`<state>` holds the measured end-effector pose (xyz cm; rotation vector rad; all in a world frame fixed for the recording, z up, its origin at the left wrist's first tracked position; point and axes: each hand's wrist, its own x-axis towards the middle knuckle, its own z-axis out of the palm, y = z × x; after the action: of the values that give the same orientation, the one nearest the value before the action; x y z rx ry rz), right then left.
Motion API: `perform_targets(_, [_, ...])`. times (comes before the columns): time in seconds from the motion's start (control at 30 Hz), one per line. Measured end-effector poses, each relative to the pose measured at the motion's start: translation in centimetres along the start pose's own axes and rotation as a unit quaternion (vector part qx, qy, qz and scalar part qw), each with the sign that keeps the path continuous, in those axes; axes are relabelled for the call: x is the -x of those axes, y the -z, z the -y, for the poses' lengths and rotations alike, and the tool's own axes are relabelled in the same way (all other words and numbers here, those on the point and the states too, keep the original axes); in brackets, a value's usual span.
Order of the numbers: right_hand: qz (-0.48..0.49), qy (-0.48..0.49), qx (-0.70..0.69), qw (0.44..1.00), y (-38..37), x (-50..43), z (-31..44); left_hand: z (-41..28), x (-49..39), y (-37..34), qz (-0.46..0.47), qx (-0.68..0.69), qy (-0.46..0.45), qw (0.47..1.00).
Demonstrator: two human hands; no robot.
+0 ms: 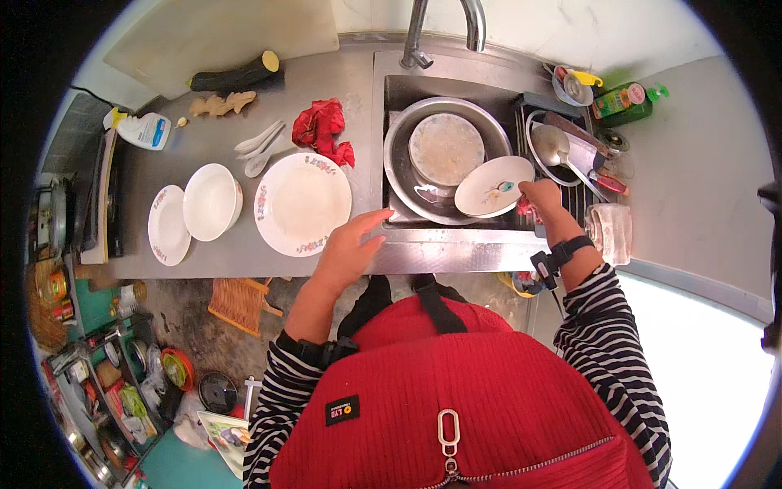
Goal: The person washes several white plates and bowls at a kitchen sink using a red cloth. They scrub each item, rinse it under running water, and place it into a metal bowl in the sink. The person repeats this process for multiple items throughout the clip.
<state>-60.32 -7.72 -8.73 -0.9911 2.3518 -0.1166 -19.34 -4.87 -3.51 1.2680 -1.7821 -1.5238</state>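
Note:
My right hand (542, 198) grips the right rim of a white oval-looking dish (489, 189) with a teal and brown motif. A bit of red material, perhaps a cloth (526, 209), shows under those fingers. The dish is tilted over the right front edge of a steel basin (396, 165) in the sink. Inside the basin sits a pale round dish (446, 150), apparently upside down. My left hand (357, 241) is empty with its fingers apart, at the sink's front left corner. Left of it lies a large white flower-rimmed plate (303, 205).
A white bowl (211, 202), a smaller plate (168, 226), spoons (259, 150) and a crumpled red cloth (321, 128) lie on the steel counter. The faucet (415, 36) rises behind the sink. At right are a ladle (553, 147) and a green pump bottle (629, 110).

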Motion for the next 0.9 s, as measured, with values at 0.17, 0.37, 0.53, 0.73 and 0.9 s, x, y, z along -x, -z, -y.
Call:
perform_targets(0.17, [0.033, -0.035, 0.044, 0.998, -0.1, 0.5, 0.3, 0.8, 0.2, 1.5, 0.011, 0.030, 0.008, 0.999])
perform_targets(0.37, [0.009, -0.045, 0.101, 0.994, -0.3, -0.2, 0.1, 1.5, 0.1, 2.7, 0.030, 0.042, 0.017, 0.998])
perform_targets(0.53, [0.031, -0.067, 0.092, 0.993, -0.7, -0.2, 0.4, 1.7, -0.2, 3.2, 0.035, 0.034, 0.011, 0.999])
perform_targets(0.73, [0.051, -0.070, 0.108, 0.990, -2.5, -0.4, 0.9, 1.5, -0.5, 2.9, 0.030, 0.034, 0.025, 0.999])
perform_targets(0.9, [0.109, -0.037, 0.201, 0.973, -5.8, -2.7, 0.3, 1.6, -0.5, 2.9, 0.022, 0.025, 0.013, 0.999])
